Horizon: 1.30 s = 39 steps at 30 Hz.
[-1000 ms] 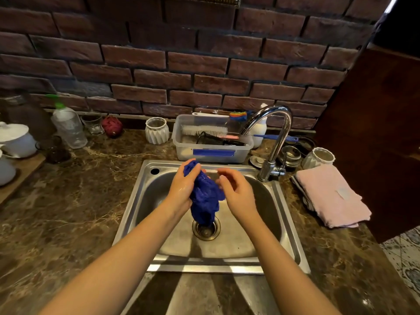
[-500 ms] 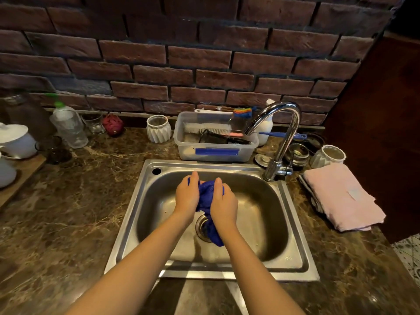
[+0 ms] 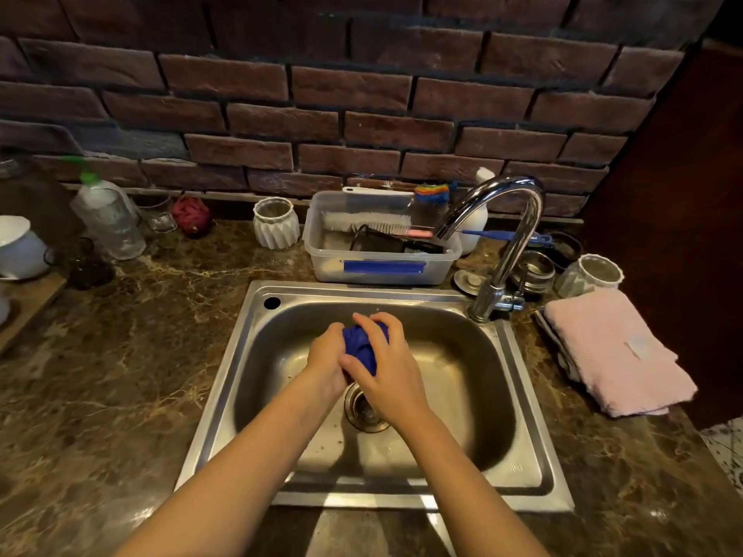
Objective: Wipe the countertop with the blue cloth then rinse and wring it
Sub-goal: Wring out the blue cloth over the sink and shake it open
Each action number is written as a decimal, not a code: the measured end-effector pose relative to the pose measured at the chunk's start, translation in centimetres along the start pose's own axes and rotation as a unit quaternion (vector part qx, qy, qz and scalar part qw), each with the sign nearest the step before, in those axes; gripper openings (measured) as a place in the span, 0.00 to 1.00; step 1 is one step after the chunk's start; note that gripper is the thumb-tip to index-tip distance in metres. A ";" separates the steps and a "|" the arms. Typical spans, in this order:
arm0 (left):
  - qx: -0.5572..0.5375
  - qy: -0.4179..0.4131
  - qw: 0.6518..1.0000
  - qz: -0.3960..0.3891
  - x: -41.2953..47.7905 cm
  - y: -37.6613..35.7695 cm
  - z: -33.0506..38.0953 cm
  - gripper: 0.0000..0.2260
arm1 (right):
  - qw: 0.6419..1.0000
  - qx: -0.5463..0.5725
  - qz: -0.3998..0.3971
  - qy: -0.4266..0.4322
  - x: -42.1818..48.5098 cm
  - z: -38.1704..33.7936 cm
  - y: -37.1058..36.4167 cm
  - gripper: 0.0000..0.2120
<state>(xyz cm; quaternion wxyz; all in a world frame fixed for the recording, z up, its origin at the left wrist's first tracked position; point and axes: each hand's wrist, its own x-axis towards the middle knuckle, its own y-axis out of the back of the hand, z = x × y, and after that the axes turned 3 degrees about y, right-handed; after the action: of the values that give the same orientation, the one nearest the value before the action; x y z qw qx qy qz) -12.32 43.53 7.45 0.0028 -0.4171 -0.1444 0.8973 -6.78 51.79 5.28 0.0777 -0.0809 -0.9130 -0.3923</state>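
Your left hand (image 3: 325, 361) and right hand (image 3: 396, 379) clench the blue cloth (image 3: 360, 344) balled between the fingers (image 3: 372, 326), drain (image 3: 362, 414) just beneath; a slack grip drops it; hard twisting could spray the desk (image 3: 140, 375).

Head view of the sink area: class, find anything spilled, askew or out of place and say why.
Nothing looks spilled or broken. Only the folded pink towel lies askew right of the sink, one corner seemingly past the countertop edge, where it could slip off.
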 end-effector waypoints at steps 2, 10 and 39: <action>-0.008 0.009 1.000 -0.029 -0.5 -0.1 -0.4 0.10 | 0.999 -0.036 0.025 -0.007 0.7 0.0 0.0 0.28; 0.160 -0.208 0.959 0.108 1.6 0.2 -1.9 0.15 | 0.972 -0.217 -0.045 -0.073 2.7 0.0 -0.2 0.18; 0.082 -0.104 0.991 -0.024 2.6 1.2 -0.5 0.13 | 0.987 -0.008 -0.082 -0.140 2.1 0.5 1.8 0.24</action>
<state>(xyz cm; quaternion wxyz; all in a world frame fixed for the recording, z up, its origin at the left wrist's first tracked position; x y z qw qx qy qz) -13.49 42.86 4.92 0.0439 -0.3160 -0.0796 0.9444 -8.50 53.55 6.68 -0.0839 -0.0608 -0.9151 -0.3898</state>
